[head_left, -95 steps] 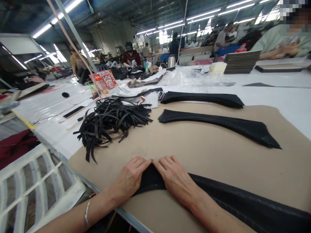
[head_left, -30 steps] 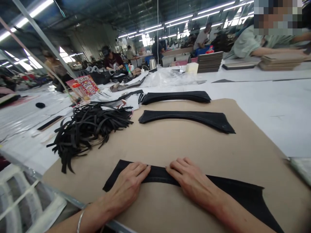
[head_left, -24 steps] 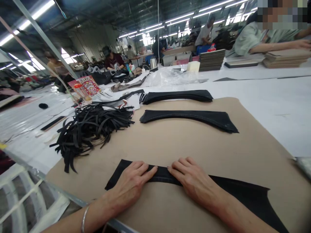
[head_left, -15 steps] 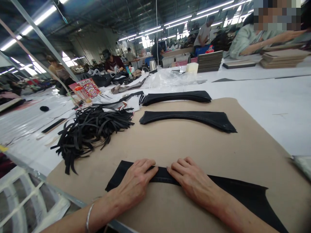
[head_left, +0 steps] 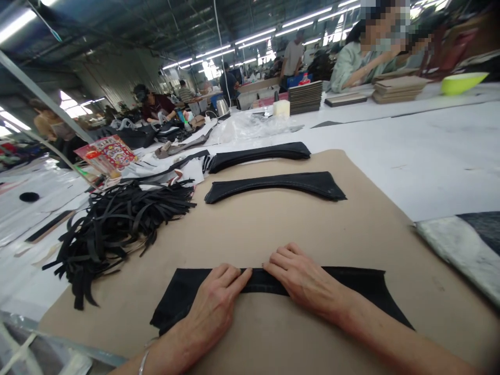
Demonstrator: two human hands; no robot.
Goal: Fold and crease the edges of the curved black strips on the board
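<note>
A curved black piece of leather-like material (head_left: 353,281) lies across the brown sheet (head_left: 253,234) in front of me, wide at both ends and narrow in the middle. My left hand (head_left: 219,291) pinches its narrow middle from the left, thumb and fingers at the top edge. Close beside it, my right hand (head_left: 295,278) grips the same edge with bent fingers. A short stretch of folded edge shows between the two hands; my palms hide the rest. Farther back lie two stacks of similar curved black pieces, a nearer stack (head_left: 273,186) and a farther stack (head_left: 260,156).
Left of the stacks sits a heap of black strips (head_left: 117,224). Behind are a clear plastic sheet (head_left: 246,127), a pile of dark boards (head_left: 305,98) and a green bowl (head_left: 463,83). A grey-white slab (head_left: 461,255) lies at right. A co-worker (head_left: 363,57) sits across the table.
My view has swung to the right, so the stacks and strips appear farther left. The black piece's right end now lies straighter, and both hands still hold its middle.
</note>
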